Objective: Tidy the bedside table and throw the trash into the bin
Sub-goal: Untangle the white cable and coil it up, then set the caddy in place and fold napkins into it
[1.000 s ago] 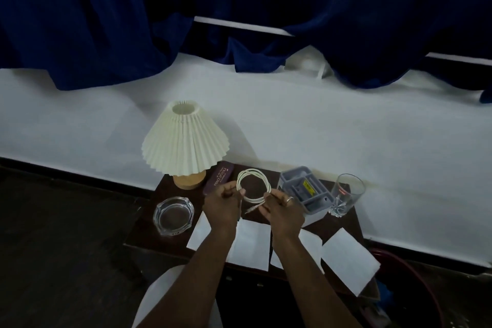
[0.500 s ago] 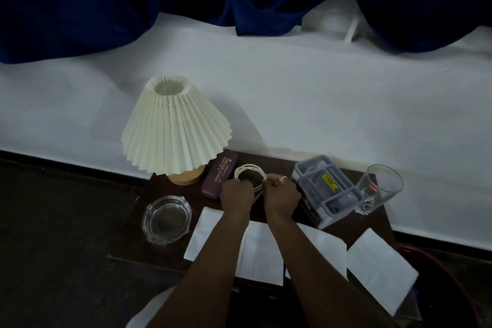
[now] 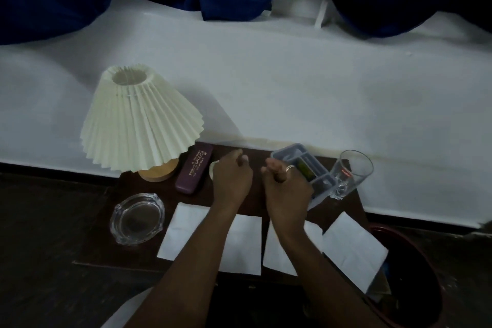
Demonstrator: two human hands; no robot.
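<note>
On the dark bedside table point(image 3: 257, 201) my left hand point(image 3: 231, 180) is closed over a coiled white cable point(image 3: 212, 168); only a small bit of the coil shows at its left edge. My right hand point(image 3: 287, 185), wearing a ring, is curled into a fist a little apart, in front of a grey divided organiser point(image 3: 306, 165). I see nothing in it. Several white paper sheets point(image 3: 354, 247) lie along the table's front edge under my forearms. A dark red bin point(image 3: 420, 261) stands on the floor at the table's right.
A pleated cream lamp point(image 3: 141, 122) stands at the back left, with a purple glasses case point(image 3: 195, 172) beside it. A glass ashtray point(image 3: 137, 218) sits at the front left. A drinking glass point(image 3: 351, 174) leans at the right edge. White bedding lies behind the table.
The cable coil was held up between both hands; now it is down on the table under my left hand. My right hand has come off it and moved right. The view has come closer.
</note>
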